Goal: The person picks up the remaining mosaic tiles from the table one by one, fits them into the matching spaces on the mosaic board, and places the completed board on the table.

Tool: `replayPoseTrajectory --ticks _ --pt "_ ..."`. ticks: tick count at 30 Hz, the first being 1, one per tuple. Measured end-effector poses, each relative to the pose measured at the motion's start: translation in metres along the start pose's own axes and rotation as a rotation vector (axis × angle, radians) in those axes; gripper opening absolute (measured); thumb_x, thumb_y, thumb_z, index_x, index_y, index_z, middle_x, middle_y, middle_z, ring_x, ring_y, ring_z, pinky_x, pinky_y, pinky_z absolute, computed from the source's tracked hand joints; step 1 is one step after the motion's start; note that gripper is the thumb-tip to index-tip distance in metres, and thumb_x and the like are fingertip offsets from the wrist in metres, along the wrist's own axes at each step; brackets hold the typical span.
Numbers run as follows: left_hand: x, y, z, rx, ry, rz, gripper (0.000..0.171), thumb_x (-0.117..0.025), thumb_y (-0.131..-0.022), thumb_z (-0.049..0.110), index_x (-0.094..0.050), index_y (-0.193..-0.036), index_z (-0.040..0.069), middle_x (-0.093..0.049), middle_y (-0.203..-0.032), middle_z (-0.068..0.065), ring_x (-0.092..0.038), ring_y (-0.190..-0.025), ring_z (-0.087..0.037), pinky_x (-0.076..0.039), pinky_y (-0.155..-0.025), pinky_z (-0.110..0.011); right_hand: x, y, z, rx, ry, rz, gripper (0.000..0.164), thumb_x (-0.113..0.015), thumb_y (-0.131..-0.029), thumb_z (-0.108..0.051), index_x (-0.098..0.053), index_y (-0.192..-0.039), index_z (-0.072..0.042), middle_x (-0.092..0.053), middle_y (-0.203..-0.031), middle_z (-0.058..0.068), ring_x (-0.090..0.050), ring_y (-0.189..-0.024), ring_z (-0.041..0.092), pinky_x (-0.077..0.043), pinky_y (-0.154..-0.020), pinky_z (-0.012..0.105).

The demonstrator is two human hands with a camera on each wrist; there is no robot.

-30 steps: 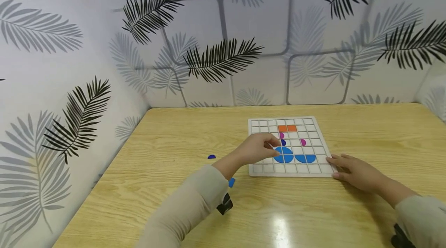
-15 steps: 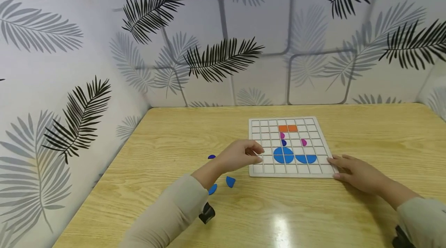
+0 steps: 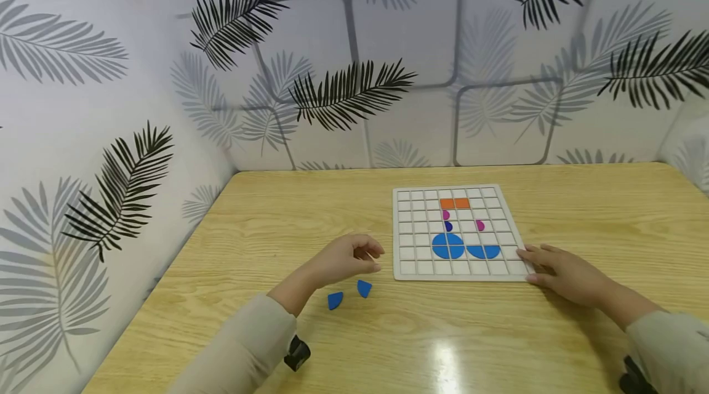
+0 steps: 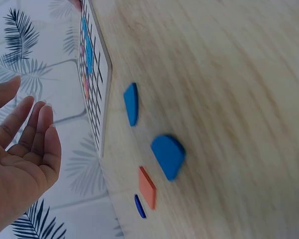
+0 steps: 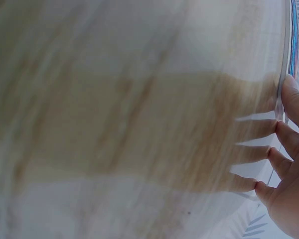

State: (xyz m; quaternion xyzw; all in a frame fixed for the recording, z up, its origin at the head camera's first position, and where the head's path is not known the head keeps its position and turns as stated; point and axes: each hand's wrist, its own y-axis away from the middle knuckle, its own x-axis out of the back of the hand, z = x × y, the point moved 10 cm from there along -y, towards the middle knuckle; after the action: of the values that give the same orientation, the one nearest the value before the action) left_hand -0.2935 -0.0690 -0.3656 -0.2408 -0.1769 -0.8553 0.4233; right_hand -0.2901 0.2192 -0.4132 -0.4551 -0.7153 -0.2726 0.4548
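Note:
My left hand (image 3: 348, 260) hovers over the table left of the white grid board (image 3: 412, 268), fingers loosely bent and holding nothing. Two blue quarter-circle pieces (image 3: 335, 300) lie on the table just below it. In the left wrist view an orange square piece (image 4: 147, 188) and a dark blue half-round piece (image 4: 140, 206) lie beyond them; the left hand hides both in the head view. At the board's lower right corner, my right hand (image 3: 570, 274) touches the edge with thumb and fingertips. The board bears orange squares (image 3: 454, 203), a blue circle (image 3: 447, 246) and a blue half circle (image 3: 483, 252).
Small magenta half-round pieces (image 3: 480, 225) and a dark blue one (image 3: 448, 226) also sit in the board's cells. The wooden table (image 3: 421, 338) meets a leaf-patterned wall (image 3: 388, 135) at the back and another at the left.
My left hand has drawn back leftward from over the board to the table beside it, uncovering the blue circle and the loose blue pieces. The right hand stays at the board's corner.

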Motion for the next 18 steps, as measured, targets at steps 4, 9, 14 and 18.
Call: replayPoseTrajectory --ticks 4,9,14,18 --pt "0.003 0.008 -0.012 0.040 -0.006 -0.006 0.029 -0.059 -0.082 0.014 -0.054 -0.108 0.002 -0.054 -0.103 -0.011 -0.051 -0.084 -0.015 -0.043 -0.072 -0.027 0.000 0.001 0.001 -0.015 -0.007 -0.005 0.054 -0.055 -0.082 -0.033 -0.045 -0.123 0.001 -0.037 -0.126 0.027 -0.029 -0.112 0.048 -0.025 -0.086 0.058" --pt "0.004 0.020 -0.028 0.089 -0.027 -0.015 0.030 -0.060 -0.082 0.016 -0.054 -0.108 0.002 -0.055 -0.101 -0.009 -0.052 -0.086 -0.016 -0.042 -0.075 -0.029 -0.001 0.001 0.000 -0.021 -0.016 -0.012 0.054 -0.056 -0.082 -0.032 -0.045 -0.123 0.002 -0.036 -0.126 0.027 -0.028 -0.113 0.048 -0.025 -0.085 0.058" --pt "0.006 0.030 -0.039 0.111 -0.048 -0.024 0.029 -0.060 -0.082 0.016 -0.054 -0.107 0.002 -0.054 -0.102 -0.008 -0.052 -0.089 -0.018 -0.042 -0.075 -0.030 -0.001 0.001 -0.001 -0.015 -0.009 -0.011 0.054 -0.056 -0.082 -0.032 -0.045 -0.123 0.002 -0.036 -0.126 0.027 -0.028 -0.113 0.048 -0.025 -0.085 0.058" --pt "0.009 0.035 -0.044 0.126 -0.064 -0.030 0.029 -0.060 -0.081 0.015 -0.054 -0.107 0.003 -0.053 -0.103 -0.008 -0.051 -0.089 -0.019 -0.042 -0.076 -0.032 0.000 0.001 0.000 -0.014 0.000 -0.010 0.054 -0.056 -0.082 -0.032 -0.045 -0.123 0.001 -0.036 -0.126 0.026 -0.029 -0.113 0.048 -0.025 -0.085 0.058"
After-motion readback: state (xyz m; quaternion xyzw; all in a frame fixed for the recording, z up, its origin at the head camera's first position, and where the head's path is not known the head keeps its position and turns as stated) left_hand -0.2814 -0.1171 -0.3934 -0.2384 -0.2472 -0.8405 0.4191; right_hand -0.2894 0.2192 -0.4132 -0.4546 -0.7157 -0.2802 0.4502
